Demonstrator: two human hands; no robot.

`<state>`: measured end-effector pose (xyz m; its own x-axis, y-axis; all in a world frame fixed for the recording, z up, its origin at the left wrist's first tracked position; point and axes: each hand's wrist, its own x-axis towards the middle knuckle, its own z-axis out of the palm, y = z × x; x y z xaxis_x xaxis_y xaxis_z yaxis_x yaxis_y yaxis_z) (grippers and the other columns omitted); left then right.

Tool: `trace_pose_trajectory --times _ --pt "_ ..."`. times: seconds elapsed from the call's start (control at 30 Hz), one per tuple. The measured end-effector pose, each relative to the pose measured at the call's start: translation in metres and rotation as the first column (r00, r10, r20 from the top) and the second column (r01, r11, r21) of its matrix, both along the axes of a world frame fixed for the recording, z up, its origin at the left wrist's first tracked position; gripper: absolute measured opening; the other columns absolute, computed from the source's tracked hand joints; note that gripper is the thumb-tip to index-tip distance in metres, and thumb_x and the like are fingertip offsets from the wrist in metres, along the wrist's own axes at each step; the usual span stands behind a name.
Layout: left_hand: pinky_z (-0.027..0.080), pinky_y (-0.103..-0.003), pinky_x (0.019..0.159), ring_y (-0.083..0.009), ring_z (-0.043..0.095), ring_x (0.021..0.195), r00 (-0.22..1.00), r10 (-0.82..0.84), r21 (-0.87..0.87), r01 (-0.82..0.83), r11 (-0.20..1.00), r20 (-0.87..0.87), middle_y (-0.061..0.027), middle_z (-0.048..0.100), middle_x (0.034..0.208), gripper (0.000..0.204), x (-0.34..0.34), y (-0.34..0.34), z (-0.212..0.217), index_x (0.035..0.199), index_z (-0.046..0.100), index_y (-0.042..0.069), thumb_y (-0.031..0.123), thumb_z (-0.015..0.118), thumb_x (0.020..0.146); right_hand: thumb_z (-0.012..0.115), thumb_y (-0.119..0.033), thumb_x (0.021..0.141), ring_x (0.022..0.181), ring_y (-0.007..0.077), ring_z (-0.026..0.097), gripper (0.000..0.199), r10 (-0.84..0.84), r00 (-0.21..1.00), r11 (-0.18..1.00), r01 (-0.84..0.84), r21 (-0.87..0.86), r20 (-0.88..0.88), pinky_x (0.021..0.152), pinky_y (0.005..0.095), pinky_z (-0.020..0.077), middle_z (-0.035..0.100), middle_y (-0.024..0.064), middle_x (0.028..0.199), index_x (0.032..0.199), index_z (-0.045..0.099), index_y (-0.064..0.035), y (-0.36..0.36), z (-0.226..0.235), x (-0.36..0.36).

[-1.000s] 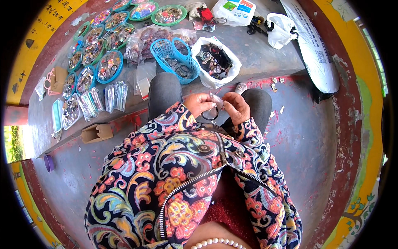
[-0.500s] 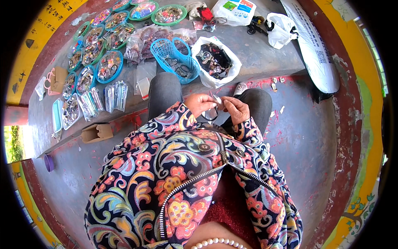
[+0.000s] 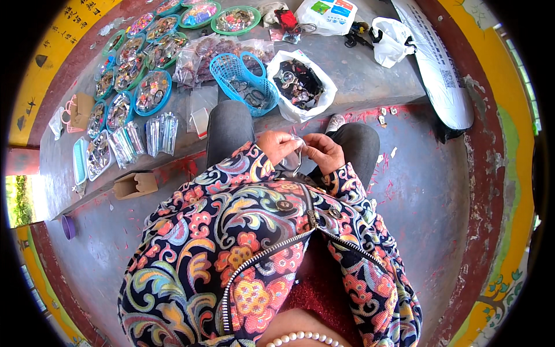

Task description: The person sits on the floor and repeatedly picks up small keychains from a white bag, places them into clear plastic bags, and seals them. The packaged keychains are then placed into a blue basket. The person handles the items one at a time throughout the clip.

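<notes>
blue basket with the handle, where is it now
In the head view, the blue basket sits on the grey ledge, upper middle, just beyond the left knee and left of the open white bag.

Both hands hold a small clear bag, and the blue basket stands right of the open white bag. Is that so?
Not quite: the head view shows the blue basket left of the open white bag. The left hand and right hand do hold the small clear bag.

Bent left fingers near right fingers
</notes>
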<state>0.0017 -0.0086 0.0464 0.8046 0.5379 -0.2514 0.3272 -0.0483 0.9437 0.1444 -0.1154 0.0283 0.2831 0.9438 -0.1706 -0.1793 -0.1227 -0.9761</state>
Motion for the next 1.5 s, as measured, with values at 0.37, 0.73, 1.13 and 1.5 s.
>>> trace_pose_trajectory --times 0.37,0.73,1.13,1.5 --pt "0.044 -0.021 0.065 -0.0099 0.057 0.074 0.964 0.068 -0.519 0.077 0.851 0.255 -0.0054 0.060 0.083 0.018 0.002 -0.001 -0.030 0.095 0.056 -0.003 0.008 0.052 0.082 0.055 -0.004 0.080 0.066 0.0074 0.052 0.018 -0.166 0.985 0.986 0.167 0.019 -0.055 0.060 0.0204 0.0411 0.059 0.0007 0.077 0.098 0.056 -0.0011 0.000 -0.008 0.007" --pt "0.042 -0.020 0.053 -0.0071 0.055 0.057 0.995 0.075 -0.312 -0.049 0.949 0.072 -0.0045 0.061 0.068 0.017 0.000 0.003 -0.018 0.081 0.062 -0.001 0.015 0.057 0.080 0.053 -0.003 0.081 0.067 0.0061 0.051 0.016 -0.084 0.996 0.994 0.081 0.074 0.034 0.061 0.0193 0.0409 0.059 -0.0002 0.079 0.097 0.058 -0.0012 -0.001 -0.006 0.003" --pt "0.043 -0.023 0.061 -0.0082 0.055 0.071 0.996 0.035 0.044 -0.038 0.998 0.077 -0.0045 0.061 0.077 0.017 0.001 -0.002 -0.006 0.082 0.063 0.001 0.018 0.060 0.078 0.059 0.002 0.076 0.074 0.0111 0.056 0.009 -0.029 0.979 1.000 0.028 0.009 0.203 0.065 0.0221 0.0443 0.059 0.0061 0.080 0.085 0.058 0.0012 -0.002 -0.006 0.003" --pt "0.044 -0.023 0.072 -0.0101 0.056 0.079 0.996 0.044 -0.358 -0.015 0.934 0.075 -0.0066 0.060 0.086 0.027 0.003 0.000 -0.022 0.098 0.056 -0.005 0.004 0.062 0.074 0.060 -0.003 0.075 0.069 0.0118 0.052 0.006 -0.129 0.989 0.979 0.117 0.166 0.065 0.064 0.0230 0.0414 0.057 0.0021 0.074 0.081 0.059 -0.0020 -0.001 -0.020 0.012"
